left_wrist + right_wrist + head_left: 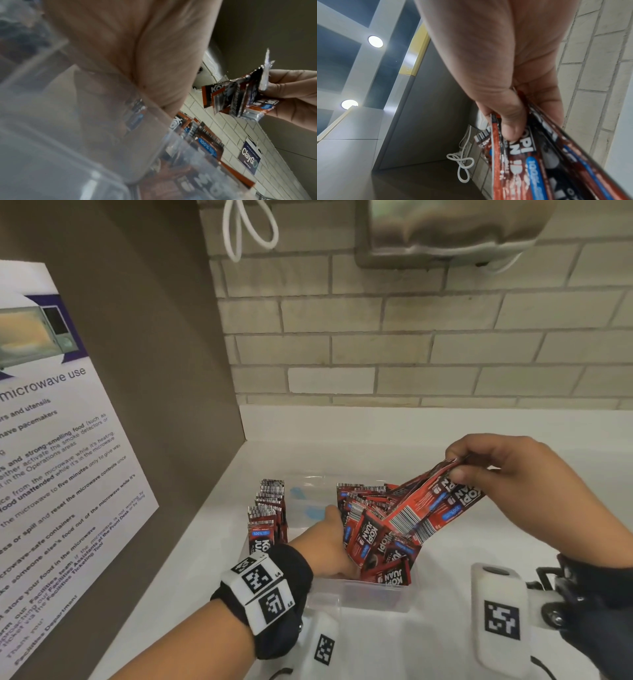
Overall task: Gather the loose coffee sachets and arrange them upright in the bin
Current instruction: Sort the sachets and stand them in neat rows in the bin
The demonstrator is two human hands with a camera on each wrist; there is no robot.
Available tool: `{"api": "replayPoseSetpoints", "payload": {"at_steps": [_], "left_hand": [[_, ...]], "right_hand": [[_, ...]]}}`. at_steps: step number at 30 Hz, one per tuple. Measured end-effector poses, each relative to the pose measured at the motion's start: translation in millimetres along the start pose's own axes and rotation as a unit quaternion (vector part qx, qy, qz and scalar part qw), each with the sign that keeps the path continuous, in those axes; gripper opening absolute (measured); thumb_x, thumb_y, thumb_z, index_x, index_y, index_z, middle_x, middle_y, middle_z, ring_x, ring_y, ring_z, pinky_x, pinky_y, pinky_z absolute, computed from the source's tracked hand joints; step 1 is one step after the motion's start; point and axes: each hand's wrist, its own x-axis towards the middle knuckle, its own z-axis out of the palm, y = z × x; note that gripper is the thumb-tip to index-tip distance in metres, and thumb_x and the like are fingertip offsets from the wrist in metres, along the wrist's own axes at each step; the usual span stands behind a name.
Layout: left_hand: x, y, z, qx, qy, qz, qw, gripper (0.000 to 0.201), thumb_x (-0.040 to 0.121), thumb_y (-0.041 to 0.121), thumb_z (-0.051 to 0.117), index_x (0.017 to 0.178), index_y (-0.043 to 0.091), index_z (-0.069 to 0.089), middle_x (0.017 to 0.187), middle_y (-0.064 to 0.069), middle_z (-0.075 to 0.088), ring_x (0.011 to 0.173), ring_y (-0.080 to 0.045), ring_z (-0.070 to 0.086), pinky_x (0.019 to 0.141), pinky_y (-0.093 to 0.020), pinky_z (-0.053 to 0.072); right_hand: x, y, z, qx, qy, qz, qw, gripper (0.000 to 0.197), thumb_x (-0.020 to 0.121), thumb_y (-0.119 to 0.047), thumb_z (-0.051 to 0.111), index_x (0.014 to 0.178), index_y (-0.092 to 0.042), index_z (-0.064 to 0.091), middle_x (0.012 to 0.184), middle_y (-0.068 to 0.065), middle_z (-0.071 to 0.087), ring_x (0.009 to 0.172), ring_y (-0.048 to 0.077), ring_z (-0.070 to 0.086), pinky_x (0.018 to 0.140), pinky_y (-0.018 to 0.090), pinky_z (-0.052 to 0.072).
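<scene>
While both wrists wear black straps with white marker blocks, the clear plastic bin sits on the white desk just beyond them. Reaching into the bin's near-left part, the left hand lies against a leaning heap of red Kopi Juan coffee sachets; the heap hides its fingers, so I cannot tell whether they curl or lie straight. Along the bin's left wall a row of upright sachets stands with barcoded tops up, and bare bin floor shows between that row and the heap. Above the bin's right side, the right hand pinches a fanned bunch of sachets between thumb and fingers, the bunch slanting down onto the heap. Behind the bin rises a pale brick wall. Left of the bin, a microwave-use notice hangs on a brown panel.
</scene>
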Motion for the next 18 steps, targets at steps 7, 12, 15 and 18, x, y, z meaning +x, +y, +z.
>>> {"api": "replayPoseSetpoints", "payload": {"at_steps": [7,12,15,18], "left_hand": [[-3,-3,-13,0.104,-0.027,-0.045,0.993,0.07,0.08,0.01,0.066,0.136,0.005,0.025,0.102,-0.006,0.058,0.09,-0.018,0.059,0.061,-0.02,0.044],[-5,-1,-11,0.139,-0.055,-0.057,0.987,0.069,0.085,0.013,0.064,0.138,0.003,0.02,0.115,-0.016,0.058,0.106,-0.028,0.059,0.075,-0.028,0.045],[-6,4,-11,0.121,-0.068,-0.041,0.989,0.067,0.086,0.012,0.062,0.135,0.002,0.018,0.117,-0.016,0.059,0.107,-0.027,0.059,0.074,-0.027,0.044],[-9,6,-12,0.105,-0.061,-0.028,0.992,0.068,0.086,0.006,0.059,0.137,0.003,0.013,0.116,-0.017,0.06,0.102,-0.026,0.061,0.073,-0.027,0.046]], "right_hand": [[-3,5,-3,-0.001,0.005,0.015,1.0,0.031,0.083,-0.007,0.066,0.068,-0.034,0.059,0.07,-0.015,0.066,0.073,0.007,0.055,0.062,0.008,0.037],[-3,3,-2,0.004,0.003,0.02,1.0,0.03,0.082,-0.006,0.066,0.068,-0.032,0.059,0.068,-0.008,0.067,0.066,-0.001,0.054,0.06,0.006,0.037],[-2,0,1,0.006,-0.003,0.02,1.0,0.031,0.082,-0.006,0.066,0.068,-0.033,0.059,0.071,-0.007,0.068,0.072,0.002,0.056,0.061,0.007,0.037],[-1,-2,4,0.008,-0.006,0.024,1.0,0.031,0.083,-0.006,0.066,0.068,-0.033,0.059,0.071,-0.008,0.067,0.071,0.006,0.058,0.061,0.007,0.038]]}}
